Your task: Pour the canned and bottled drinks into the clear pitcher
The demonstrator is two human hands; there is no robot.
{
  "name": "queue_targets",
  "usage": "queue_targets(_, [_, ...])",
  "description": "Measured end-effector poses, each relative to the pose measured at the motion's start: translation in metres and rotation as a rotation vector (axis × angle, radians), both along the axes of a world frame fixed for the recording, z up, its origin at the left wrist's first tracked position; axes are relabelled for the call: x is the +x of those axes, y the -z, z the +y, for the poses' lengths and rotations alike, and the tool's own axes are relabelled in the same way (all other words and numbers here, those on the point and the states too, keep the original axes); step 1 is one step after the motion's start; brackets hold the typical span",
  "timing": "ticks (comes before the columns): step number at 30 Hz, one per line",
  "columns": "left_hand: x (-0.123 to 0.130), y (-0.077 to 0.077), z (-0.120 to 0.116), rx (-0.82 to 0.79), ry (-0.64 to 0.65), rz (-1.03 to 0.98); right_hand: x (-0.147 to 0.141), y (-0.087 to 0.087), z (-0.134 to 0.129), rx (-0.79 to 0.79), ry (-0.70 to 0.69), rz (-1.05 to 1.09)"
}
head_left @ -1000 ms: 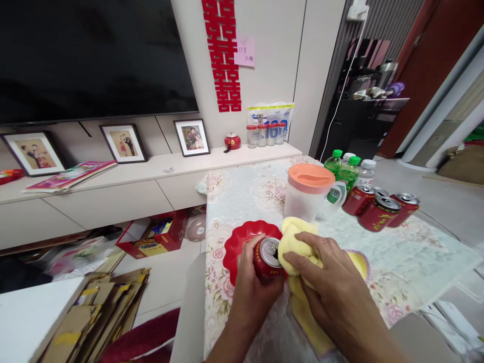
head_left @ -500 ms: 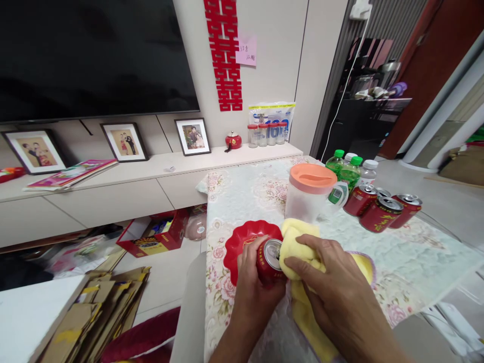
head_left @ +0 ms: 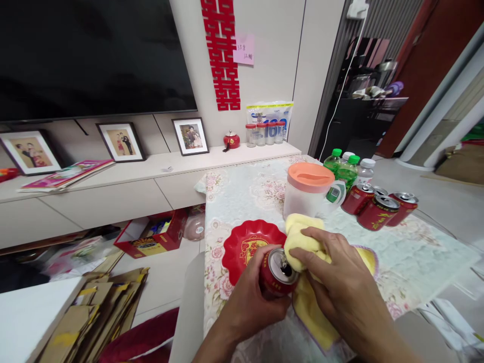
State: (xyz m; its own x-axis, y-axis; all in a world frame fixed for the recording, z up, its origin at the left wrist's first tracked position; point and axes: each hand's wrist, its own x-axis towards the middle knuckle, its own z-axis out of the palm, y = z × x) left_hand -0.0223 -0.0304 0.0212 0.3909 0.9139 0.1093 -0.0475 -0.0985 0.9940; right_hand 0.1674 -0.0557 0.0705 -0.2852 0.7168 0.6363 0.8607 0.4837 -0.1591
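Two bare hands are seen over the flowered tablecloth (head_left: 242, 201). An opened red can (head_left: 279, 285) is grasped in the left hand (head_left: 255, 297), with the fingers wrapped around its side; the lid is turned up toward the camera. A yellow cloth (head_left: 300, 244) is clutched in a wad by the right hand (head_left: 335, 269), pinched between thumb and fingers. The wad is held against the can's rim at its far right edge; the cloth's loose part is spread below the hand, purple trim visible.

The can is located at the near right edge of a red scalloped dish (head_left: 229, 254), partly covering it in view; whether the dish is touched cannot be told. A pitcher (head_left: 303, 199) with an orange lid is placed just beyond the cloth. Farther right, four red cans (head_left: 378, 216) are grouped, one mostly hidden. Four bottles (head_left: 348, 176) are stood behind those, two green-capped, two white-capped. Three framed photos (head_left: 190, 136) are lined up on the white cabinet (head_left: 155, 165).
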Motion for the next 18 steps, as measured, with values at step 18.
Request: queue_targets(18, [0.01, -0.027, -0.004, -0.229, -0.365, -0.273, -0.037, 0.034, 0.022, -0.229, -0.21, 0.811])
